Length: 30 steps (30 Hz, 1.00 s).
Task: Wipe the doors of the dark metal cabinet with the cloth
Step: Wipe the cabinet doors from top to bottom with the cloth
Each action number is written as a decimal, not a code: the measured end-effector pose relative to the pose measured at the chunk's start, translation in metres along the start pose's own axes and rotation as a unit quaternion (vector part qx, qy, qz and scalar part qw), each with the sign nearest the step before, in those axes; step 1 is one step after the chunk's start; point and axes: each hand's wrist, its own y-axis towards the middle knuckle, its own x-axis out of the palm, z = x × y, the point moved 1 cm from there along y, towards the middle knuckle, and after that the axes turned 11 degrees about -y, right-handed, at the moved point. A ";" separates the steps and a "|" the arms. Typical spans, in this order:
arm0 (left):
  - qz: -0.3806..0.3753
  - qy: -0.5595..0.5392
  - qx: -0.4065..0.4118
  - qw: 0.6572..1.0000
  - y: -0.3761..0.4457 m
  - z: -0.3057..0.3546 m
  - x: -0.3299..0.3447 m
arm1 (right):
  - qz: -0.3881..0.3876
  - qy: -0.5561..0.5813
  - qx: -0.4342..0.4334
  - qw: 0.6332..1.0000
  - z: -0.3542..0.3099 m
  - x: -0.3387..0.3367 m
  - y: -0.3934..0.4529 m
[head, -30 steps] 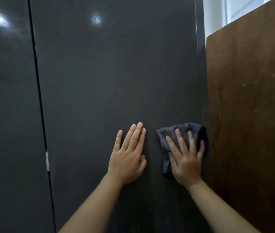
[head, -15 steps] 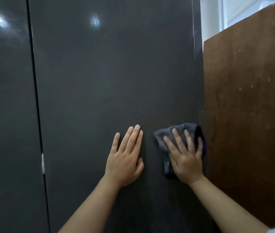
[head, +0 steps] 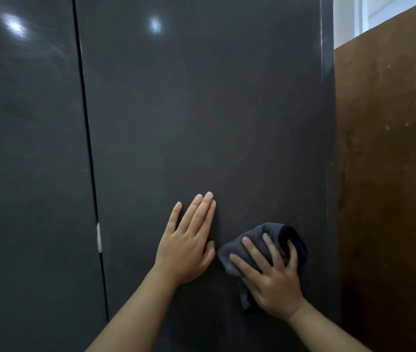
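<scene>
dark cabinet doors are filling the view; right hand is pressing cloth low on the right door, left hand is resting flat; most is seemingly remaining unwiped.

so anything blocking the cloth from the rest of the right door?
Only the left hand, pressed flat on the right door just left of the cloth. The right hand presses the cloth; the door above shows nothing in the way.

Cabinet doors: dark grey painted metal, smooth and semi-glossy, carrying 2 blurred light reflections and faint smears. Cloth: soft, matt grey fabric with a purple edge, bunched in folds. Side panel: brown wood-like board, matt, mottled and pale-speckled.
</scene>
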 end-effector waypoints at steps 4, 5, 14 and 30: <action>0.013 0.015 -0.025 0.999 -0.012 -0.018 -0.005 | 0.041 -0.019 0.058 0.997 0.021 0.003 0.060; 0.021 0.018 -0.027 0.999 -0.015 -0.023 -0.006 | 0.048 -0.014 0.097 0.994 0.023 0.003 0.081; 0.061 0.010 -0.072 0.995 -0.067 -0.046 -0.002 | 0.072 0.014 0.170 0.983 -0.007 -0.003 0.113; 0.055 0.002 -0.078 0.995 -0.187 -0.027 0.047 | 0.088 0.047 0.036 0.994 -0.153 -0.010 -0.018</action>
